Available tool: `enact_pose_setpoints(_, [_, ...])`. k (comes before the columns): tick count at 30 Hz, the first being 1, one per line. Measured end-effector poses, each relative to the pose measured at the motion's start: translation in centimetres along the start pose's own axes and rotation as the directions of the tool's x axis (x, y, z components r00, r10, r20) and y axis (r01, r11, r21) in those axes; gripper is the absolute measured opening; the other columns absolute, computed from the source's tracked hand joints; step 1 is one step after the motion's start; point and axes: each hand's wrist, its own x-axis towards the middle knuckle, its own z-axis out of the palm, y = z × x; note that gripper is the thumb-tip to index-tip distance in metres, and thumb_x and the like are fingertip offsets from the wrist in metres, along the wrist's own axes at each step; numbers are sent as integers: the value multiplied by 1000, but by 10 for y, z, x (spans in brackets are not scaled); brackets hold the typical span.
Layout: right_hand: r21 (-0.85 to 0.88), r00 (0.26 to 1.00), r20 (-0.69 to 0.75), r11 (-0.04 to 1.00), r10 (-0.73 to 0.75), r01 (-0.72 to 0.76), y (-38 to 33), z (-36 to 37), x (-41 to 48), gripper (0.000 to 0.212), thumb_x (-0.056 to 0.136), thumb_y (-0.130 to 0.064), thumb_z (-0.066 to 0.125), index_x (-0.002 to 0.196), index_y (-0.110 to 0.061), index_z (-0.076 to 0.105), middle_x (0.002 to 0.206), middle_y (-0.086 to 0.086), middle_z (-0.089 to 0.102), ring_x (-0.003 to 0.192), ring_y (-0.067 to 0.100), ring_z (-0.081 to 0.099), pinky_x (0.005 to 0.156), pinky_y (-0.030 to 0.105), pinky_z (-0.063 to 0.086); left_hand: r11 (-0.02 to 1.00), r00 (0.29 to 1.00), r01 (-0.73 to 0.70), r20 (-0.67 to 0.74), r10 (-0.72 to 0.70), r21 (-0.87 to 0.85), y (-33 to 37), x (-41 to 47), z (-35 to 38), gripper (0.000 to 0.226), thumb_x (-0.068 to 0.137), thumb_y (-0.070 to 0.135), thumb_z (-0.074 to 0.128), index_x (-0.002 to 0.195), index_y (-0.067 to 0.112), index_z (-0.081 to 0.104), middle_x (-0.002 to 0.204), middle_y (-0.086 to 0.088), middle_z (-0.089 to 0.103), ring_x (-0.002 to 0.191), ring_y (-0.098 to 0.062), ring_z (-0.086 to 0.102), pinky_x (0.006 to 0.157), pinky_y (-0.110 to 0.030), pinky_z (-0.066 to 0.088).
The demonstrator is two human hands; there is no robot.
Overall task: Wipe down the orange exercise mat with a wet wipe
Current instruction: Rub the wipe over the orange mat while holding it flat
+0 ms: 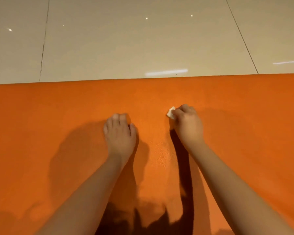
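Your right hand (187,123) grips the wet wipe (171,113) against the orange mat (58,116); your left hand (120,131) rests there, fingers curled, holding nothing

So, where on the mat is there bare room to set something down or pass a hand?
The mat is bare left of the left hand and right of the right hand, which holds the wipe. A bare strip lies between the hands and the far edge, then bare floor. Crowded: the narrow gap between the hands.
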Motion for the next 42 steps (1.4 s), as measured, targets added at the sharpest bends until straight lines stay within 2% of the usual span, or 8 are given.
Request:
enact_pose_setpoints(4, [29, 954, -159, 968, 252, -251, 10, 2, 25, 18, 74, -8, 53, 75, -2, 70, 75, 18, 58, 68, 39, 56, 50, 35, 39, 999, 998, 37, -59, -37, 3, -13, 46, 5, 53, 88, 33, 38, 128, 2, 54, 126, -17, 54, 120, -36, 46, 100, -48, 34])
enact_pose_setpoints(9, [81, 1000, 23, 997, 0, -2, -5, 9, 28, 14, 76, -11, 58, 78, -7, 71, 75, 14, 58, 67, 36, 58, 51, 34, 41, 996, 994, 86, -62, -85, 17, -16, 44, 15, 50, 92, 31, 42, 134, 4, 51, 136, -14, 50, 130, -33, 38, 111, -46, 25])
enact_pose_setpoints(15, [44, 972, -156, 984, 176, -171, 2, 14, 61, 21, 77, -13, 52, 78, -1, 70, 74, 20, 59, 66, 39, 57, 53, 35, 39, 997, 991, 74, -109, -72, 7, -16, 45, 17, 49, 91, 30, 42, 130, 3, 55, 132, -14, 54, 125, -33, 41, 107, -46, 27])
enact_pose_setpoints(20, [99, 993, -60, 989, -103, 108, -20, 29, 58, 13, 76, -10, 58, 79, -8, 70, 72, 14, 57, 61, 34, 56, 48, 31, 39, 998, 988, 64, -142, -63, 2, -14, 46, 17, 44, 90, 26, 47, 126, 3, 58, 123, -13, 58, 120, -32, 46, 102, -45, 31])
enact_pose_setpoints(26, [100, 964, -232, 989, 128, -107, -13, 35, 88, 23, 84, -16, 51, 82, -4, 70, 75, 20, 60, 64, 38, 57, 52, 33, 38, 999, 985, 50, -168, -47, 14, -15, 45, 18, 43, 88, 25, 49, 124, 2, 59, 122, -13, 58, 118, -33, 48, 101, -45, 34])
enact_pose_setpoints(32, [74, 979, -100, 980, -176, 184, -26, 45, 92, 15, 81, -20, 61, 77, -10, 72, 70, 12, 58, 63, 33, 57, 48, 30, 41, 999, 986, 46, -161, -43, 12, -16, 46, 19, 44, 89, 26, 47, 124, 2, 58, 123, -15, 58, 118, -34, 49, 101, -48, 37])
enact_pose_setpoints(37, [-3, 972, -130, 980, 195, -197, -23, 41, 115, 26, 92, -23, 53, 95, -5, 71, 92, 17, 61, 88, 38, 56, 62, 36, 38, 998, 988, 55, -145, -52, 11, -15, 46, 19, 44, 90, 26, 48, 125, 2, 58, 123, -14, 58, 119, -33, 48, 102, -48, 36])
enact_pose_setpoints(42, [108, 967, -91, 963, -237, 246, -48, 54, 102, 26, 86, -26, 52, 81, -11, 73, 75, 11, 61, 69, 33, 58, 54, 31, 45, 999, 988, 53, -146, -51, 10, -15, 46, 18, 45, 89, 26, 47, 125, 2, 58, 124, -14, 57, 120, -33, 48, 102, -48, 36])
